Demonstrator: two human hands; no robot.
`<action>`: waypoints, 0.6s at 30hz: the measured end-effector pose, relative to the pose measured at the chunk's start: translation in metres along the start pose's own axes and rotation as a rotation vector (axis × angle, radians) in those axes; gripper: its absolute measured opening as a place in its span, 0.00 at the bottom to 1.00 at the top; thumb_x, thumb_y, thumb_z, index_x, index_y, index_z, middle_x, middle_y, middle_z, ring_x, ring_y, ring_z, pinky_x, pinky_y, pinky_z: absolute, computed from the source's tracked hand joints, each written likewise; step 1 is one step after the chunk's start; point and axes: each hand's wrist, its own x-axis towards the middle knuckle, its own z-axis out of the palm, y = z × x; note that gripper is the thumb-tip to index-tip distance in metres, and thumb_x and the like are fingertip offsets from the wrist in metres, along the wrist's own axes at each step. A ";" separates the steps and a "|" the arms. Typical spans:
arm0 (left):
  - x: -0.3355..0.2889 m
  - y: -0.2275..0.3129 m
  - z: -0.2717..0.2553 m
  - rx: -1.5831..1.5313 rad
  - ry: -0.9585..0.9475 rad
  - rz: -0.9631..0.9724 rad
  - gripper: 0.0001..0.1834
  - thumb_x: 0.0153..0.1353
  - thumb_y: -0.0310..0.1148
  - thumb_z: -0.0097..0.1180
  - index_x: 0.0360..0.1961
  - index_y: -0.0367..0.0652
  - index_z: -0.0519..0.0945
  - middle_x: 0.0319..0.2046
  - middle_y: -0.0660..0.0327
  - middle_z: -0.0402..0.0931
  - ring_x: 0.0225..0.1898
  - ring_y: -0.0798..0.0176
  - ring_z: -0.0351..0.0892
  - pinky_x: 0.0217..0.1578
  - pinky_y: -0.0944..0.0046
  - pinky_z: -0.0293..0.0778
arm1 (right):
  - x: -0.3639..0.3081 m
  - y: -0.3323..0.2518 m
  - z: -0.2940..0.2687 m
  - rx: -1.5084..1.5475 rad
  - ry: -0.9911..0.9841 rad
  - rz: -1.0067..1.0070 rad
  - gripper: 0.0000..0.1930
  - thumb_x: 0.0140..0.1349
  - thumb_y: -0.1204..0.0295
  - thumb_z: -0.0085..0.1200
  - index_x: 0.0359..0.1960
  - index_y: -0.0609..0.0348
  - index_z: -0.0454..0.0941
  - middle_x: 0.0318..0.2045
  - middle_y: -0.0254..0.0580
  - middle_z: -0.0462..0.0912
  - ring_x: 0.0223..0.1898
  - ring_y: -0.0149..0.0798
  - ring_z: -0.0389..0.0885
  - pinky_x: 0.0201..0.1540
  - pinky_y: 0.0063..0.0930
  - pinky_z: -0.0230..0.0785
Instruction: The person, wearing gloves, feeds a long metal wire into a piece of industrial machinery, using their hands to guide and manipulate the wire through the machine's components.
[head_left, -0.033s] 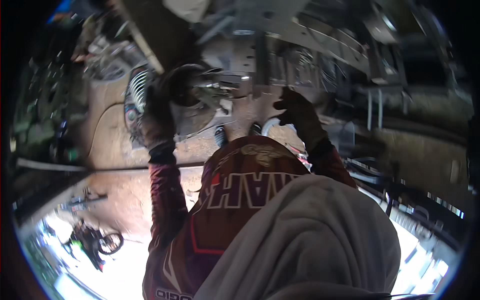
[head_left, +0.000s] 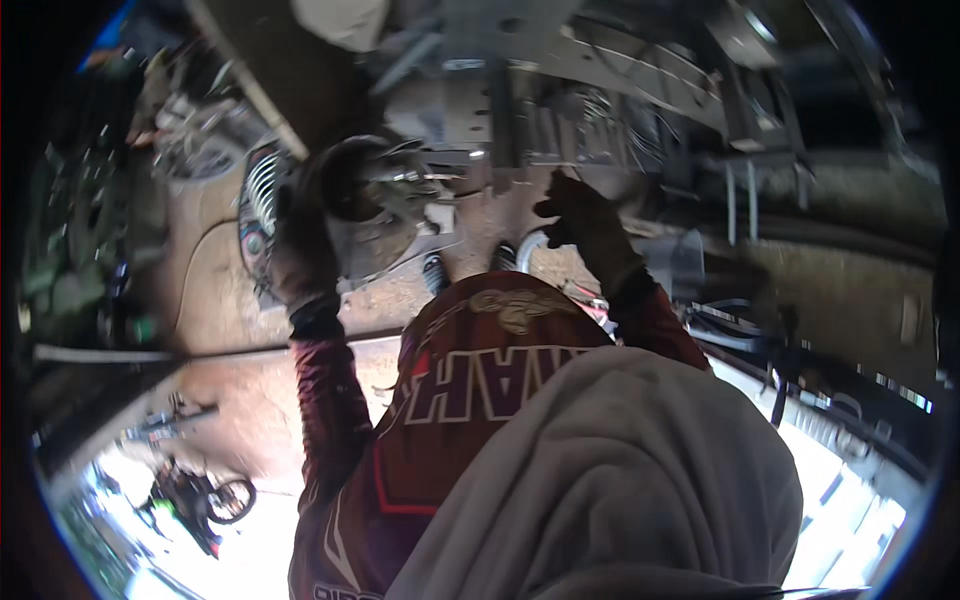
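My left hand (head_left: 305, 255) reaches forward at the left, blurred, its fingers lost in dark shadow. Right beside it on the left is a coil spring (head_left: 262, 190) with pale windings, which looks like part of a shock absorber; I cannot make out whether the hand touches it. Ahead of that hand sits a dark round part (head_left: 350, 178) with metal pieces at its side. My right hand (head_left: 592, 225), dark and perhaps gloved, is raised at the centre right. Its fingers are bent but apart, and nothing shows between them.
A long dark board (head_left: 255, 85) with a pale edge slants down from the top left. Grey metal framing (head_left: 630, 70) spans the top. A motorcycle (head_left: 190, 500) stands at the lower left. Near my feet is a pale round rim (head_left: 530, 255). A cable (head_left: 190, 265) lies on the floor.
The whole view has shifted slightly, so the surroundings sit a little further left. Both hands keep nearly the same pose.
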 end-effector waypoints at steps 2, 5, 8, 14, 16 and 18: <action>0.000 -0.020 0.010 -0.008 -0.025 -0.097 0.29 0.70 0.36 0.53 0.69 0.37 0.65 0.60 0.47 0.75 0.59 0.56 0.76 0.59 0.60 0.72 | 0.008 0.026 -0.011 0.060 -0.010 0.031 0.22 0.72 0.58 0.52 0.61 0.58 0.71 0.43 0.43 0.85 0.31 0.32 0.83 0.33 0.24 0.76; 0.008 -0.003 0.003 -0.073 -0.152 -0.286 0.29 0.71 0.37 0.53 0.69 0.37 0.65 0.59 0.46 0.76 0.58 0.53 0.77 0.58 0.58 0.72 | -0.004 0.025 -0.007 -0.040 0.102 0.089 0.16 0.72 0.62 0.51 0.53 0.59 0.76 0.40 0.37 0.84 0.34 0.29 0.82 0.34 0.23 0.75; 0.007 -0.008 0.004 -0.090 -0.103 -0.188 0.29 0.70 0.37 0.53 0.69 0.36 0.65 0.61 0.46 0.74 0.61 0.51 0.76 0.60 0.57 0.71 | -0.002 0.084 -0.037 -0.393 0.066 -0.211 0.16 0.72 0.60 0.51 0.51 0.60 0.77 0.38 0.35 0.84 0.29 0.29 0.80 0.31 0.23 0.74; 0.008 0.000 -0.017 0.141 -0.094 -0.117 0.36 0.68 0.36 0.58 0.73 0.37 0.59 0.70 0.49 0.64 0.68 0.54 0.68 0.67 0.57 0.63 | -0.006 0.107 -0.052 -0.634 0.031 0.047 0.24 0.55 0.73 0.59 0.57 0.54 0.77 0.57 0.38 0.80 0.63 0.44 0.74 0.65 0.34 0.69; 0.015 0.007 -0.033 0.108 -0.125 -0.141 0.38 0.68 0.44 0.57 0.73 0.39 0.58 0.72 0.49 0.61 0.73 0.51 0.59 0.71 0.56 0.56 | -0.003 0.131 -0.067 -0.837 -0.005 -0.059 0.25 0.57 0.72 0.57 0.59 0.54 0.76 0.57 0.39 0.79 0.64 0.44 0.73 0.66 0.34 0.68; 0.029 0.047 -0.055 0.417 -0.094 -0.036 0.38 0.68 0.44 0.57 0.73 0.39 0.59 0.71 0.48 0.62 0.72 0.50 0.61 0.69 0.55 0.60 | 0.004 0.162 -0.085 -1.330 -0.008 -0.301 0.25 0.59 0.71 0.55 0.61 0.52 0.75 0.58 0.42 0.79 0.64 0.45 0.73 0.66 0.36 0.68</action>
